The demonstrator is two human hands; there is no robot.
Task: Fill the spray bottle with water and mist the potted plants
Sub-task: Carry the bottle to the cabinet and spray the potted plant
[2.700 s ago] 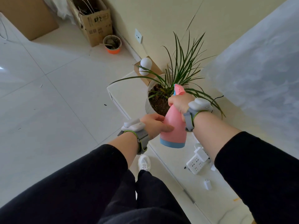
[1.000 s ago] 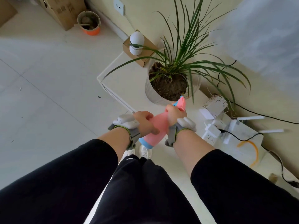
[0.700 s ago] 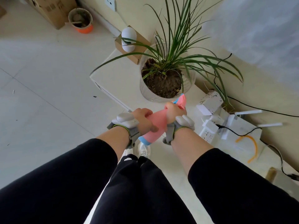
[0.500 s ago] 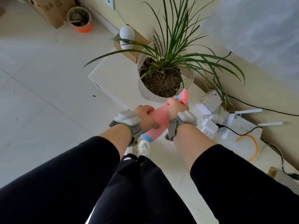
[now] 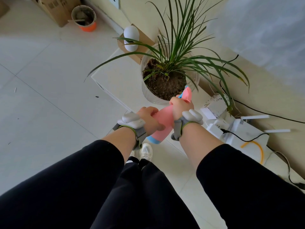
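While the head camera looks down past black sleeves and black trousers, both hands hold a pink plastic spray bottle with a blue base (image 5: pixel 162 125), tilted so its nozzle end points toward a potted plant. The left hand (image 5: pixel 149 119) curls its fingers around the lower body of the bottle, steadying it. The right hand (image 5: pixel 180 107) wraps around the neck just below the pink and blue spray head; whether a finger rests on the trigger cannot be told. Grey and white wrist-worn devices sit on both wrists. The long-leaved green plant in a clear round pot of dark soil (image 5: pixel 166 80) stands on a low white platform (image 5: pixel 118 76) against a cream wall, and the nozzle sits just beside the pot's near rim. To the right lie a white router with antennas (image 5: pixel 247 129) and black cables. Behind the pot, a small white rounded device (image 5: pixel 131 38) rests on a brown cardboard box. Judging by the aim, the misting step is in hand; next, the trigger needs squeezing with the nozzle kept on the leaves and away from the electronics nearby.
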